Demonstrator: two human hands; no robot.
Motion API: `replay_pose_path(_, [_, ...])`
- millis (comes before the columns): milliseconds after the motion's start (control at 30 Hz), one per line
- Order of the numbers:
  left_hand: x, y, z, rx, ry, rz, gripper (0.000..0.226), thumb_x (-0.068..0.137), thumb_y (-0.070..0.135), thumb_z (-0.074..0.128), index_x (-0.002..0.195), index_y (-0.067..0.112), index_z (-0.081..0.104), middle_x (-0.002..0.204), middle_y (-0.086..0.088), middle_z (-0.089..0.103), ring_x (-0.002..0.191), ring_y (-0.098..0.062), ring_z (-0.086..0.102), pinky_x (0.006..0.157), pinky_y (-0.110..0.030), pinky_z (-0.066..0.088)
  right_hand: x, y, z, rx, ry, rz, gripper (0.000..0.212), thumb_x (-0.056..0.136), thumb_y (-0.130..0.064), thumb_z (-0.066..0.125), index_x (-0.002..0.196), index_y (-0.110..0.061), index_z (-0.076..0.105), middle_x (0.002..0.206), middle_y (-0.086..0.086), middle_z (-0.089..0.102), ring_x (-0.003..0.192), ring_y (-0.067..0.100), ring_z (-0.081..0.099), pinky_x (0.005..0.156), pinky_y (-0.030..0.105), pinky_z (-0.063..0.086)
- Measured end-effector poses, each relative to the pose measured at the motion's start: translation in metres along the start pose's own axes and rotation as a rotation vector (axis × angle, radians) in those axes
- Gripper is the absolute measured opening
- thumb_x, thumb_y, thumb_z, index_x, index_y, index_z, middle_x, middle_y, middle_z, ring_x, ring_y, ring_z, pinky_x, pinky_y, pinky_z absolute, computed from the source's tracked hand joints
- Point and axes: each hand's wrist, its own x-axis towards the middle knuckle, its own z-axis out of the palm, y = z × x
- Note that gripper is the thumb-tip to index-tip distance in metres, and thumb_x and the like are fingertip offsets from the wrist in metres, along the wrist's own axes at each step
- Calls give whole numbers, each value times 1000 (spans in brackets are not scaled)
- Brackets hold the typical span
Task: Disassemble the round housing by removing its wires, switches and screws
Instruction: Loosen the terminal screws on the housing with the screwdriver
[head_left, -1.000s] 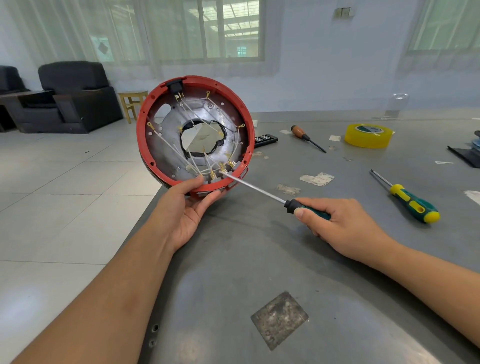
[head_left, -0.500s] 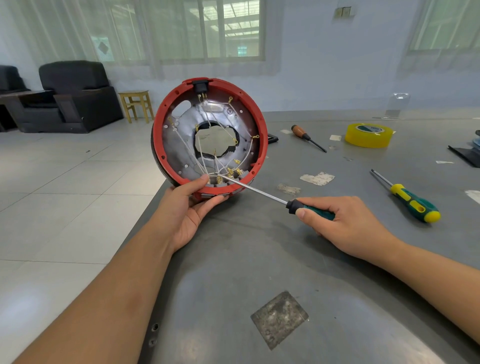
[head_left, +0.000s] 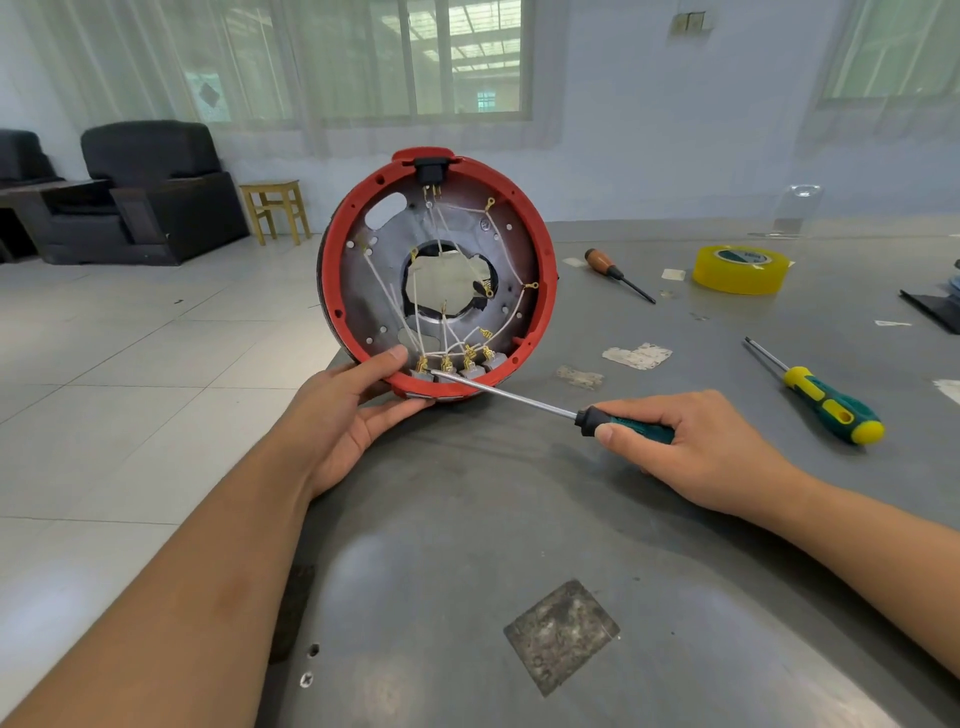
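Nearest on the grey metal table lies a dark square patch, with the person's two forearms reaching in from either side. The right hand has its fingers curled round the green handle of a screwdriver, whose long shaft slants up to the left so that its tip meets the leftmost of the grey switches set in a row along the lower rim. The left hand grips the bottom edge of the round housing, thumb on the inner face, holding it upright on its rim at the table's left edge, open side toward the camera. White wires with brass terminals cross the metal plate around its central hole, and a black socket sits at the top. Farther right lie a green-and-yellow screwdriver, a wooden-handled screwdriver and a roll of yellow tape. Beyond, left, stand a stool and a dark armchair.
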Motion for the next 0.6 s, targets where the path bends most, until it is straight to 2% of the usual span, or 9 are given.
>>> replay_pose_path(133, [3, -2, -5, 5, 24, -19, 44, 88, 2, 79, 127, -12, 64, 115, -29, 76, 104, -41, 78, 77, -41, 67, 1, 6, -2, -15, -4, -2, 18, 92, -49, 65, 105, -60, 69, 92, -41, 69, 79, 0, 67, 64, 19, 50])
replay_pose_path(333, [4, -5, -4, 92, 54, -24, 26, 93, -5, 72, 117, -12, 65, 110, -29, 77, 99, -38, 79, 73, -37, 67, 1, 2, -4, -42, -20, -41, 26, 90, -55, 62, 109, -72, 55, 100, -47, 63, 90, -3, 68, 77, 24, 54])
replay_pose_path(467, [4, -5, -2, 121, 71, -26, 32, 92, -9, 69, 123, -10, 62, 106, -29, 77, 95, -37, 80, 71, -35, 66, 1, 4, -5, -64, -20, -41, 21, 87, -60, 59, 107, -64, 64, 95, -46, 65, 88, -6, 67, 75, 20, 53])
replay_pose_path(600, [3, -4, 1, 153, 89, -22, 47, 89, -13, 67, 133, -3, 56, 105, -27, 78, 93, -39, 80, 68, -37, 66, 1, 6, -7, -92, -21, -49, 34, 86, -63, 58, 115, -52, 70, 85, -55, 57, 92, -20, 61, 75, 3, 46])
